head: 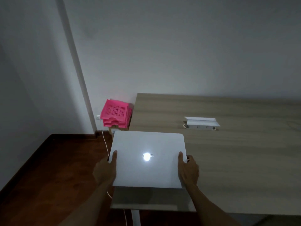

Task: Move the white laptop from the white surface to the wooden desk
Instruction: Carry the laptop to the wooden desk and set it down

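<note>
A: Where is the laptop [147,159] right now?

B: Closed, lid up, held between both hands. The left hand [105,171] grips its left edge and the right hand [189,170] its right edge — each thumb lies flat on the lid, and the other fingers [189,158] curl under the sides, mostly hidden.

A: So the fingers are closed on it?

B: Yes, both hands are clamped on the laptop, thumbs above, the rest below. A bright glare sits at the middle of the lid (it blots out the logo).

A: Is it on the wooden counter [236,152]?

B: I cannot tell whether it touches anything. Its right part overlaps the counter's left edge, and its left part hangs over the dark wood floor [48,176]. Just below its near edge a pale flat surface [151,199] shows, on a white leg.

A: What else is on the counter?

B: A white power-socket box [202,122] with its lid flipped up, well apart from the laptop, toward the back.

A: And by the wall?

B: A stack of pink plastic trays [114,115] on a cardboard box, beside the counter's far left corner — and a white cable [105,141] running down from a wall socket past the left hand.
</note>
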`<state>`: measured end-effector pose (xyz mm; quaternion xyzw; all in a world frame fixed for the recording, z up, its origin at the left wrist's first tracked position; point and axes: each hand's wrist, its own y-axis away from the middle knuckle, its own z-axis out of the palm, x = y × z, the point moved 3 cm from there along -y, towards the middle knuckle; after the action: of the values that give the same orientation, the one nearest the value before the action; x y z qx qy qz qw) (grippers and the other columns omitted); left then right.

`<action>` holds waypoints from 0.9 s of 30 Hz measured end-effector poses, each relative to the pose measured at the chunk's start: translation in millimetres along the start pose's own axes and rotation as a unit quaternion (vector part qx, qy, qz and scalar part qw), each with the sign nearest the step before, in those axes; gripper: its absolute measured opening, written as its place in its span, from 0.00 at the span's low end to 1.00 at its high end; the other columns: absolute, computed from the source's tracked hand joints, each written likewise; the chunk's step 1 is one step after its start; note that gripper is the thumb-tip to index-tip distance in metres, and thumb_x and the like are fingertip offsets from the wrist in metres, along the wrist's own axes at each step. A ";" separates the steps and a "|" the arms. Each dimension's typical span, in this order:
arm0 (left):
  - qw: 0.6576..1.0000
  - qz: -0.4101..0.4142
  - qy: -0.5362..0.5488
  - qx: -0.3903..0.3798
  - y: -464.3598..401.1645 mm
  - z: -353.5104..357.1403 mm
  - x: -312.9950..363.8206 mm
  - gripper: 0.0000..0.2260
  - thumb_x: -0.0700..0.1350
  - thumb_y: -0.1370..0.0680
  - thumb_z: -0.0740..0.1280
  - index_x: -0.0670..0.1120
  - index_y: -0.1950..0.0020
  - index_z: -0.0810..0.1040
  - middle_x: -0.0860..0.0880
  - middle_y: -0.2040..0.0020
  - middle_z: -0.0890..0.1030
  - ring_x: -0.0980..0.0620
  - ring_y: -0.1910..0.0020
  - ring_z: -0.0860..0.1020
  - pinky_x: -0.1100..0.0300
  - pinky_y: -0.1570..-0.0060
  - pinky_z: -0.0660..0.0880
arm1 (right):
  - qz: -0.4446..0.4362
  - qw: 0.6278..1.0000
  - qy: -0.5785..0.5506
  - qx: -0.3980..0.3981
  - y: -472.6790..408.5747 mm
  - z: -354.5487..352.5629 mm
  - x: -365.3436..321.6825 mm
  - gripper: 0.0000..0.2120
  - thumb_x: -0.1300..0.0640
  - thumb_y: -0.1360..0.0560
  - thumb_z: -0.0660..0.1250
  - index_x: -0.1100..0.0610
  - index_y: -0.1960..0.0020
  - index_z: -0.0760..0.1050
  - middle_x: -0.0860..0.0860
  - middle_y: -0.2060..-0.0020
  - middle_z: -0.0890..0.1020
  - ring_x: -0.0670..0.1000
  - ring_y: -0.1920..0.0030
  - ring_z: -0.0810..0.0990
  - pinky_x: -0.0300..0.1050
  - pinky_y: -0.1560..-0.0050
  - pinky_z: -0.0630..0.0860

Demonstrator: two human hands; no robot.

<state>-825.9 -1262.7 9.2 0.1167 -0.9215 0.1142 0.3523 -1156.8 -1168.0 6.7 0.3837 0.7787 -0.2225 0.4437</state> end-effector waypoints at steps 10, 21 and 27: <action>0.997 -0.057 -0.027 -0.051 -66.7 91.9 3.9 0.32 0.70 0.24 0.52 0.45 0.71 0.74 0.48 0.72 0.78 0.50 0.71 0.77 0.51 0.59 0.78 | 0.057 0.995 0.073 -0.041 -92.2 72.8 24.0 0.23 0.33 0.25 0.59 0.52 0.49 0.76 0.49 0.58 0.80 0.51 0.59 0.78 0.46 0.57 0.74; 0.995 -0.019 -0.058 -0.076 -130.4 191.1 -15.2 0.27 0.63 0.22 0.61 0.39 0.52 0.84 0.39 0.55 0.85 0.39 0.53 0.83 0.48 0.40 0.75 | 0.120 0.985 0.119 -0.044 -144.0 134.4 64.1 0.22 0.33 0.25 0.59 0.51 0.51 0.77 0.48 0.59 0.81 0.51 0.59 0.80 0.48 0.55 0.76; 0.987 -0.063 -0.097 -0.109 -153.0 221.7 -17.3 0.35 0.66 0.24 0.55 0.36 0.40 0.80 0.35 0.40 0.81 0.34 0.38 0.77 0.43 0.28 0.66 | 0.112 0.981 0.147 -0.055 -173.2 158.4 64.8 0.24 0.32 0.25 0.59 0.52 0.49 0.78 0.47 0.59 0.81 0.50 0.60 0.80 0.47 0.56 0.77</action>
<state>-906.2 -1470.1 -143.7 0.1461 -0.9490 -0.0210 0.2786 -1232.2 -1356.0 -128.5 0.4716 0.7988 -0.0691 0.3671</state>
